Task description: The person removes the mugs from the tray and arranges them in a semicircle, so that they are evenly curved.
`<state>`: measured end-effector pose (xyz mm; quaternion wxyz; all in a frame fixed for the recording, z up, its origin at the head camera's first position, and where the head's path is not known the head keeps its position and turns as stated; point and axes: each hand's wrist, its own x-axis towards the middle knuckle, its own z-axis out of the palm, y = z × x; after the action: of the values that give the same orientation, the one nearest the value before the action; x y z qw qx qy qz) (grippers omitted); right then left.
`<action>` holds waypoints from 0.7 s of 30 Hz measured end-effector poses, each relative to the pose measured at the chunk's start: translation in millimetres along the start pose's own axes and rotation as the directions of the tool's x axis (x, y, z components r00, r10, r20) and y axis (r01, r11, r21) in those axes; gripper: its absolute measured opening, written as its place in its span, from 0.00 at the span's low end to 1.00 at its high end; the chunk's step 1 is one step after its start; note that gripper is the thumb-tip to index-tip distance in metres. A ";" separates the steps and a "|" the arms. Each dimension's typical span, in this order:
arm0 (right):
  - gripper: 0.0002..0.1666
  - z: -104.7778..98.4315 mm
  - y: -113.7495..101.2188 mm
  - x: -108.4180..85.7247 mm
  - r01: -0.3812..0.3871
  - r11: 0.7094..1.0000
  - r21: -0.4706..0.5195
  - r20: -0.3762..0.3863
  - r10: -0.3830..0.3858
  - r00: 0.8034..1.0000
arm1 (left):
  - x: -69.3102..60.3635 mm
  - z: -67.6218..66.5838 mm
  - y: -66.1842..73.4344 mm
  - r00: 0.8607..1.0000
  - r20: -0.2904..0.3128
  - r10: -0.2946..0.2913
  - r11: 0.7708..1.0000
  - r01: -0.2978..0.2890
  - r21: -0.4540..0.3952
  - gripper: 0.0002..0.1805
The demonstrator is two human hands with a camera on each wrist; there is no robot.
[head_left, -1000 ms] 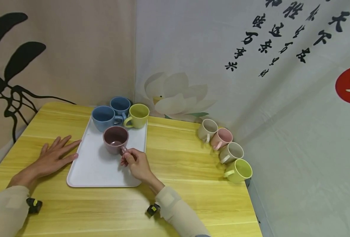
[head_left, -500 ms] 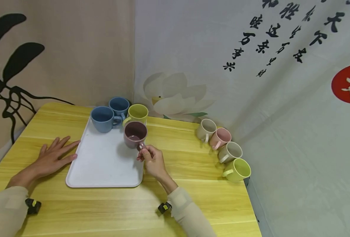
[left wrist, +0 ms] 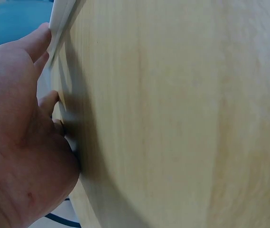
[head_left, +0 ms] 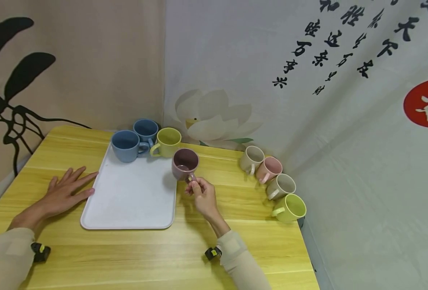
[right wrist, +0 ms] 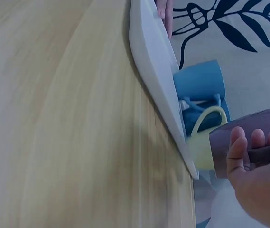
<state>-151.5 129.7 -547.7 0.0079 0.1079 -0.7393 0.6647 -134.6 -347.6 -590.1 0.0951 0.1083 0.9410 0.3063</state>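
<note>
My right hand (head_left: 205, 198) pinches the handle of a purple mug (head_left: 185, 164), held upright just past the white tray's right edge. The right wrist view shows the purple mug (right wrist: 248, 135) in my right hand (right wrist: 263, 183), its fingers curled at the handle. My left hand (head_left: 63, 194) lies flat with fingers spread, its fingertips touching the left rim of the white tray (head_left: 128, 201). Two blue mugs (head_left: 125, 147) and a yellow-green mug (head_left: 169, 141) stand at the tray's back end. In the left wrist view, my left hand (left wrist: 25, 133) reaches the tray edge (left wrist: 61, 23).
On the wooden table's right side, a beige mug (head_left: 252, 159), a pink mug (head_left: 269, 169), another beige mug (head_left: 282, 186) and a lime mug (head_left: 290, 208) stand in a slanting row. A printed cloth (head_left: 214, 60) hangs behind the table.
My right hand has carried the purple mug rightwards, from over the middle of the tray to beyond its right edge. My left hand has stayed in place.
</note>
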 end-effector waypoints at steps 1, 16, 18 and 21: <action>0.15 -2.4 0.8 -0.2 -0.001 1.000 -0.001 -0.008 0.001 1.000 | 0.0 0.0 0.2 1.000 0.001 -0.001 1.000 0.001 0.001 0.40; 0.15 -22.6 9.1 -1.3 -0.004 1.000 0.023 -0.087 0.006 0.996 | 0.4 1.9 -0.4 1.000 -0.016 0.005 1.000 -0.006 -0.011 0.39; 0.15 -24.3 9.9 -0.8 0.000 1.000 0.020 -0.094 0.002 0.996 | 0.7 2.1 -0.8 1.000 -0.016 0.005 1.000 -0.005 -0.014 0.39; 0.15 -27.3 10.5 0.0 0.002 1.000 0.023 -0.106 0.001 0.994 | 1.5 1.9 -0.8 1.000 -0.008 0.003 1.000 -0.003 -0.015 0.40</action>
<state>-156.9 157.5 -554.8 0.0461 0.0725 -0.7299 0.6781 -135.6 -346.7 -592.2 0.0916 0.1078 0.9388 0.3141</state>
